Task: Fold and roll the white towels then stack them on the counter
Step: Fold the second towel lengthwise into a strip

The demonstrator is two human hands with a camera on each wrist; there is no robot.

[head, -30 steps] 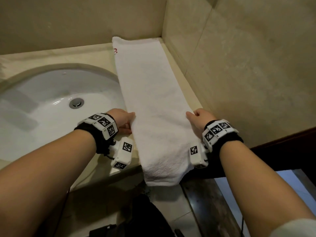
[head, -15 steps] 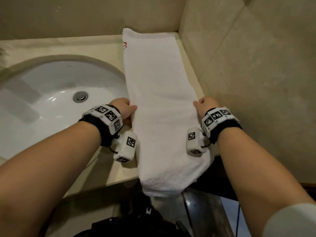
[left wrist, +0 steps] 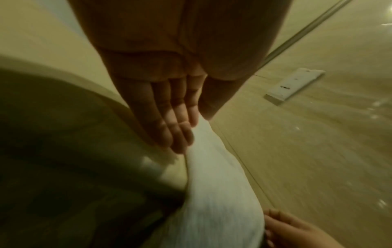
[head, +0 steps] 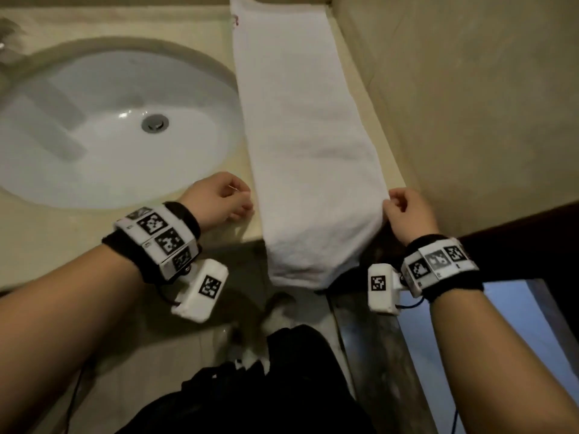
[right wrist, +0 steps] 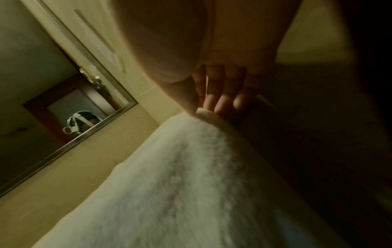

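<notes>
A long white towel (head: 300, 136), folded into a narrow strip, lies on the beige counter (head: 78, 230) from the back wall to the front edge. Its near end hangs over that edge. My left hand (head: 225, 198) pinches the strip's left edge just short of the counter's front. In the left wrist view the towel (left wrist: 212, 201) edge sits between the thumb and fingers of the left hand (left wrist: 180, 125). My right hand (head: 404, 211) pinches the right edge opposite. The right wrist view shows the right hand (right wrist: 212, 94) nipping a corner of the towel (right wrist: 169, 184).
A white oval sink (head: 94, 136) with a metal drain (head: 154, 122) fills the counter left of the towel. A tiled side wall (head: 470, 104) runs close along the towel's right side. Dark fabric (head: 282, 386) lies below the counter edge. A mirror (right wrist: 63, 117) hangs behind.
Both hands have slid back along the towel's edges toward the counter's front edge. The head view has tilted down, so more of the overhanging end shows.
</notes>
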